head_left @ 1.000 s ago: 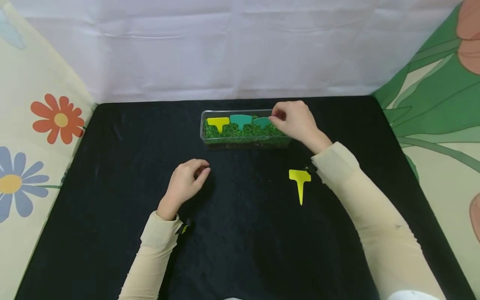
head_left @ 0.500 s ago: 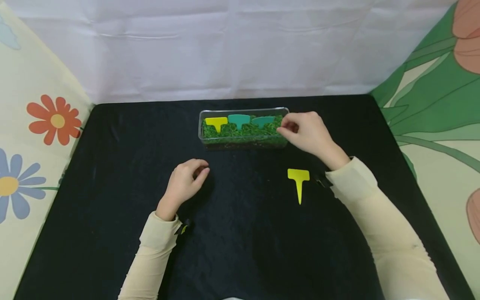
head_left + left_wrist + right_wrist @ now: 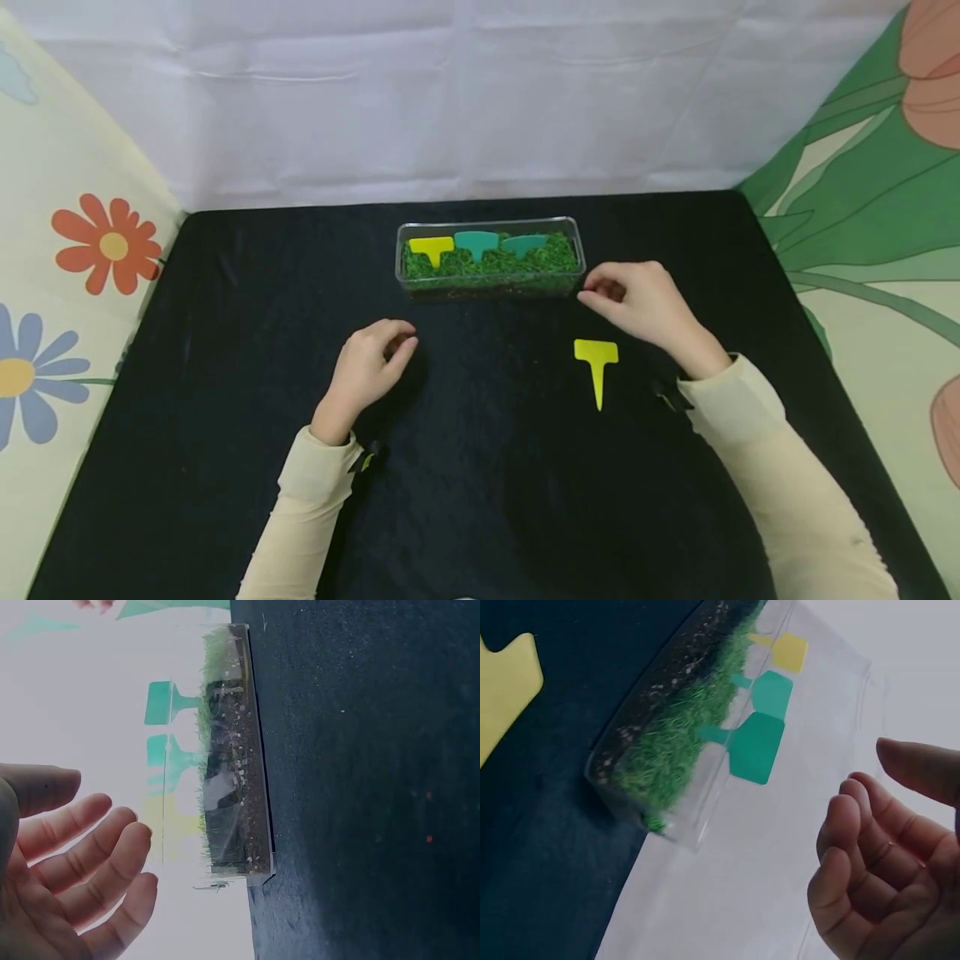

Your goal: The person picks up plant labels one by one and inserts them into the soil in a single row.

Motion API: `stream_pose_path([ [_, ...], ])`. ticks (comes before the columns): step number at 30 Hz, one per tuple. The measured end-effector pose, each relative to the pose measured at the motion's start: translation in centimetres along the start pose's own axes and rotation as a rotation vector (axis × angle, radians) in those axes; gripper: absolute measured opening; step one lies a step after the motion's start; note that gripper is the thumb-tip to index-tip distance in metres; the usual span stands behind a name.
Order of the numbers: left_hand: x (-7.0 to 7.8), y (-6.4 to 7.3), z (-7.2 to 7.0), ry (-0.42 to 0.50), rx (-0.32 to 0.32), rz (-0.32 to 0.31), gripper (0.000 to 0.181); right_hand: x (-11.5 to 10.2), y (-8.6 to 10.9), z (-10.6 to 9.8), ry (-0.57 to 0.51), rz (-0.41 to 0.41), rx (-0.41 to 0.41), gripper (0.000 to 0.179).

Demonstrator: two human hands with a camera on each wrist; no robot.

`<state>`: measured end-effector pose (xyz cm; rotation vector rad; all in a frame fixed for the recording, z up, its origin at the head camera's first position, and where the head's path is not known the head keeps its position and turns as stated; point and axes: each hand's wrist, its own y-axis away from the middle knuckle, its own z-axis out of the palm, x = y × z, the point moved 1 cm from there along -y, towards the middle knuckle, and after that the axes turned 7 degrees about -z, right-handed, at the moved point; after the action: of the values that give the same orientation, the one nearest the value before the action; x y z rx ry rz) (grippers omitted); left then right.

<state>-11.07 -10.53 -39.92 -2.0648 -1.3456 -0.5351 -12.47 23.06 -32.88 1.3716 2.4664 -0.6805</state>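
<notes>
A clear plastic box (image 3: 489, 283) of dark soil and green grass stands at the back of the table. Upright in the grass are a yellow plant label (image 3: 432, 247) at the left, a teal plant label (image 3: 476, 242) beside it, and another teal label (image 3: 525, 243) further right. A loose yellow T-shaped plant label (image 3: 597, 367) lies flat on the cloth. My right hand (image 3: 637, 300), fingers loosely bent and holding nothing, is just past the box's right front corner, above that loose label. My left hand (image 3: 371, 367) is relaxed in front of the box's left end, its grasp bare.
A black cloth (image 3: 465, 467) covers the table. White fabric (image 3: 322, 108) hangs behind it, and flower-patterned panels flank both sides, with a red flower (image 3: 108, 244) on the left one.
My right hand has drawn back from beside the right teal label, toward me and to the right, leaving that label standing in the grass. The left hand has stayed put.
</notes>
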Motion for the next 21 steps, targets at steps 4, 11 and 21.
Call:
stream_pose_path([
  [4, 0.1, 0.0, -0.1, 0.004, 0.003, 0.001, 0.013, 0.5, 0.9, -0.1, 0.001, 0.034, -0.001, 0.008],
  [11, 0.2, 0.2, -0.2, 0.011, 0.001, -0.01, 0.013, 1.6, 2.4, 0.8, -0.022, 0.089, -0.043, 0.011],
  [21, 0.0, 0.4, -0.2, 0.006, 0.011, -0.003, 0.013, 2.7, 3.9, 2.2, -0.006, 0.14, -0.133, 0.018],
])
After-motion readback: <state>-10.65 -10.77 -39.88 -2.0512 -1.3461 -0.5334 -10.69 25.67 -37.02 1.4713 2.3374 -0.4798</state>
